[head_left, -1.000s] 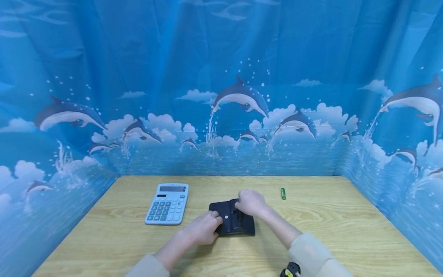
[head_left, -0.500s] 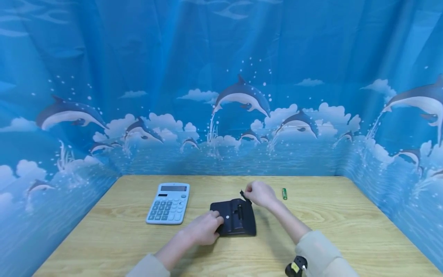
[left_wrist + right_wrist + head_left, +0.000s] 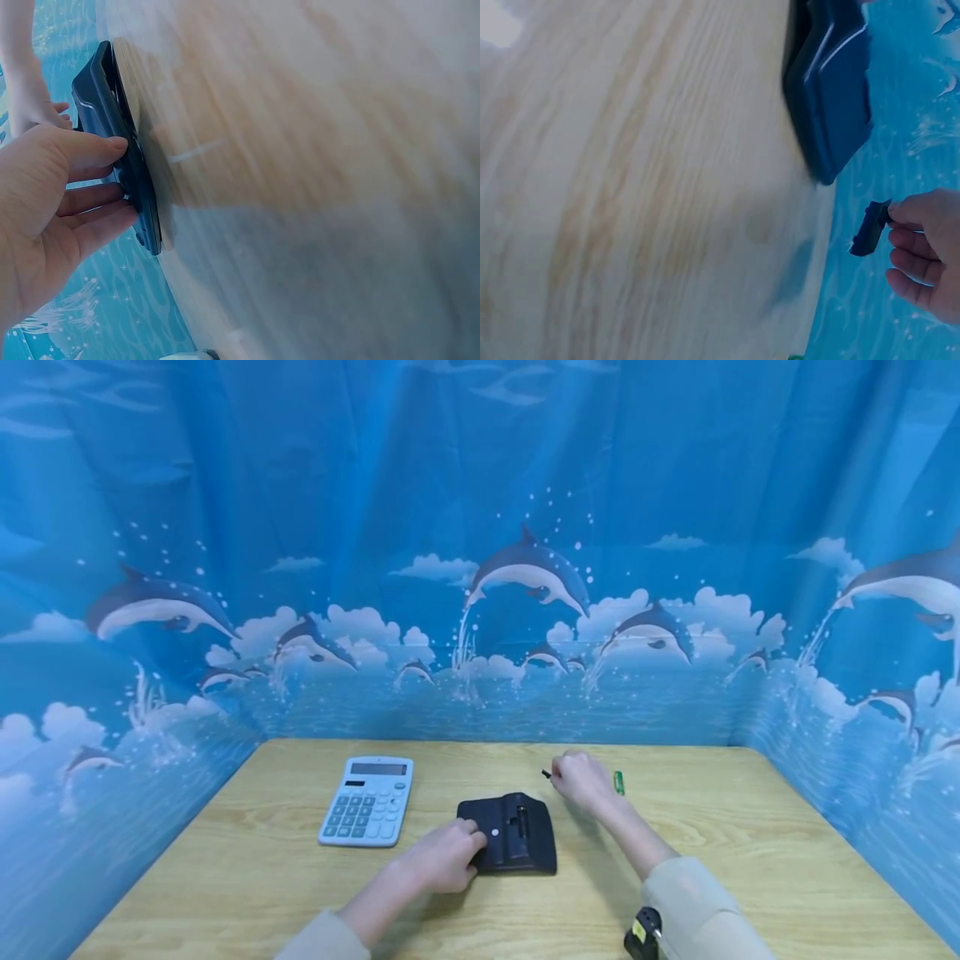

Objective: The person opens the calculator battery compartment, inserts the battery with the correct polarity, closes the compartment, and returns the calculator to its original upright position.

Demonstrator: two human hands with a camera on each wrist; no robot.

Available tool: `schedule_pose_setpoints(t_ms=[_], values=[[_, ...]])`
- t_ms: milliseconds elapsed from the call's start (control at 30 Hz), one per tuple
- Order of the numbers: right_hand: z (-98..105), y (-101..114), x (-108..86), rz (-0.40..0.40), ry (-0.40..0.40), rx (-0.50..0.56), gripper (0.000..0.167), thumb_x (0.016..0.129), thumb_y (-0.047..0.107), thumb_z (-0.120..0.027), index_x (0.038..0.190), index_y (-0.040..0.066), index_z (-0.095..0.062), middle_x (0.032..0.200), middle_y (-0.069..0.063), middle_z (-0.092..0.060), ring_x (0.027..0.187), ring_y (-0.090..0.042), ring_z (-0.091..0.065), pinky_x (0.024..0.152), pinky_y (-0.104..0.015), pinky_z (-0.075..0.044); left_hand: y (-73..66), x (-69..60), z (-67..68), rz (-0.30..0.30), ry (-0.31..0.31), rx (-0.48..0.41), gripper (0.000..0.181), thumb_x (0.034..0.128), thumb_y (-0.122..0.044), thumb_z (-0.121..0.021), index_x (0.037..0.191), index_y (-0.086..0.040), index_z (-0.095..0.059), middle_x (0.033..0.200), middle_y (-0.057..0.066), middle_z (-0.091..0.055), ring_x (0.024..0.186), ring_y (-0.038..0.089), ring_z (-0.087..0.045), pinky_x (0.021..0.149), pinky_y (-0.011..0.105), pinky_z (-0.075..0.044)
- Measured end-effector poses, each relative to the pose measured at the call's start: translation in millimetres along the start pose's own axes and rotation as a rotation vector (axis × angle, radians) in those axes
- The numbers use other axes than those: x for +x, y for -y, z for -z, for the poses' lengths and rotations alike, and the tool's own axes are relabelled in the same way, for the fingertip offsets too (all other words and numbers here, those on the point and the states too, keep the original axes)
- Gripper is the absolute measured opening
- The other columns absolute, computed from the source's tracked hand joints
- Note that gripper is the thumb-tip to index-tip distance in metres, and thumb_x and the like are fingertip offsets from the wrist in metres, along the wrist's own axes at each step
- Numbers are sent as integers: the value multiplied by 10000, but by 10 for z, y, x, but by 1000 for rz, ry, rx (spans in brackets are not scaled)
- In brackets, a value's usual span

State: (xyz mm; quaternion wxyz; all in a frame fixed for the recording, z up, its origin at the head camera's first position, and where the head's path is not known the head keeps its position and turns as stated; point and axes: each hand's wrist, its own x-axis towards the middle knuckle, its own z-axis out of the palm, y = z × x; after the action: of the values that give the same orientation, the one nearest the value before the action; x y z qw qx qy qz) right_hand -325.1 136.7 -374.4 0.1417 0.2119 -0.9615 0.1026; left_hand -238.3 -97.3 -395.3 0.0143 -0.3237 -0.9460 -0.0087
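My left hand (image 3: pixel 446 857) grips the left edge of a flat black device (image 3: pixel 536 852) lying on the table. In the left wrist view, the thumb and fingers take hold of its rim from both sides. A narrow battery compartment (image 3: pixel 522 821) stands uncovered on the device's upper face, beside a white dot. Behind and to the right of the device, my right hand (image 3: pixel 585 781) pinches a small black battery cover (image 3: pixel 870 231) between thumb and forefinger, raised off the table in the right wrist view. A green battery (image 3: pixel 618 782) lies just right of that hand.
A light blue calculator (image 3: pixel 367 802) lies face up on the wooden table (image 3: pixel 720 860), left of the black device. A blue curtain (image 3: pixel 495 693) with dolphins borders the table at the back and sides. A black wrist-worn piece (image 3: pixel 642 935) sits by the right sleeve.
My right hand has lifted the battery cover off the black device and carried it back and to the right, uncovering the compartment. My left hand keeps its hold on the device.
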Motion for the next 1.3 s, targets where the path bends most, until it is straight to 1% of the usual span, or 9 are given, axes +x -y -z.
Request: schedule_pose_setpoints(t_ms=[100, 200, 400, 567, 667, 800, 933, 1100, 1300], values=[[-32, -62, -2, 11, 15, -46, 233, 845, 85, -606, 633, 139, -525, 651, 17, -453, 579, -131, -423, 474, -276, -367, -3, 4, -1, -5, -4, 14, 273, 761, -170, -728, 1017, -104, -659, 895, -7, -569, 832, 95, -530, 772, 246, -487], [-65, -107, -3, 32, 32, -110, 201, 847, 97, -609, 659, 125, -545, 668, 4, -474, 602, -153, -464, 482, -306, -398, -9, -1, 2, -10, -9, 27, 259, 762, -171, -724, 1004, -105, -659, 883, -11, -564, 824, 93, -529, 765, 242, -486], [-169, -155, -16, 139, 59, -276, 132, 866, 148, -604, 750, 85, -608, 728, -49, -534, 703, -230, -544, 521, -380, -477, -12, -26, 6, -5, -9, 23, 246, 757, -160, -723, 988, -100, -662, 867, -11, -563, 812, 90, -528, 755, 243, -488], [-225, -175, -25, 184, 72, -342, 100, 867, 116, -594, 801, 64, -648, 737, -71, -540, 708, -232, -541, 537, -373, -485, -6, -23, -3, -14, -15, 24, 252, 757, -154, -721, 996, -100, -661, 876, -11, -566, 818, 92, -529, 761, 245, -487], [-248, -182, -27, 196, 67, -353, 64, 827, 64, -599, 785, 63, -648, 729, -72, -543, 700, -233, -543, 544, -370, -486, -6, -18, -3, -15, -17, 25, 252, 758, -154, -720, 997, -100, -661, 878, -11, -566, 821, 93, -530, 762, 246, -487], [-280, -180, -24, 209, 57, -356, 73, 784, 17, -596, 758, 66, -644, 711, -63, -539, 693, -235, -542, 556, -370, -491, -8, -13, -2, -14, -22, 29, 251, 755, -155, -720, 993, -101, -661, 876, -10, -566, 819, 95, -532, 760, 246, -487], [-322, -165, -17, 212, 41, -354, 66, 791, 43, -618, 740, 74, -645, 689, -52, -531, 662, -224, -533, 552, -358, -489, -8, -9, -4, -17, -29, 32, 250, 753, -155, -721, 990, -101, -661, 872, -10, -567, 816, 95, -532, 758, 243, -485], [-344, -139, -19, 201, 54, -348, 64, 805, 125, -664, 775, 69, -668, 698, -56, -543, 666, -222, -533, 560, -352, -492, -3, -7, -11, -25, -37, 28, 247, 748, -155, -726, 981, -102, -663, 867, -13, -568, 810, 90, -532, 754, 238, -485], [-350, -123, -12, 177, 82, -331, 51, 810, 101, -655, 830, 82, -698, 724, -59, -568, 701, -230, -551, 582, -367, -502, 7, -5, -13, -23, -36, 14, 252, 746, -156, -729, 983, -104, -663, 867, -14, -563, 808, 88, -527, 752, 237, -485]])
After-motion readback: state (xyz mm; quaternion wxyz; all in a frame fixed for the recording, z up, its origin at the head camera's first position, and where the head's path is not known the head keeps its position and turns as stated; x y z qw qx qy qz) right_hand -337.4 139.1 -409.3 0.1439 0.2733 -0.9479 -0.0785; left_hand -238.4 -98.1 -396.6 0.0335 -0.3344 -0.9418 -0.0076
